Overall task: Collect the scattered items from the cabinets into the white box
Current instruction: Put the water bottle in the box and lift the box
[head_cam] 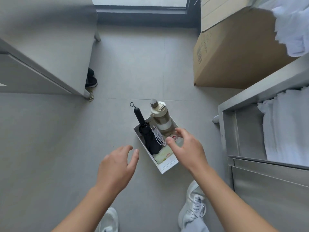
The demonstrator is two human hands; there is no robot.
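The white box point(167, 166) sits on the grey floor just ahead of me. In it a black folded umbrella point(148, 136) and a beige water bottle point(161, 118) stick out over the far rim. A white coiled cable point(158, 136) lies between them and a pale green packet point(163, 156) at the near end. My right hand point(189, 148) hovers over the box with fingers spread; a small clear item with a red mark point(174, 138) shows between thumb and fingers, and I cannot tell whether they touch it. To the left of the box is my left hand point(117, 166), open and holding nothing.
A large cardboard box point(234, 52) stands at the far right. An open grey cabinet on the right holds white towels point(287, 128). A grey cabinet point(41, 47) is on the left with black shoes point(91, 79) beside it. My white sneakers point(192, 208) are below the box.
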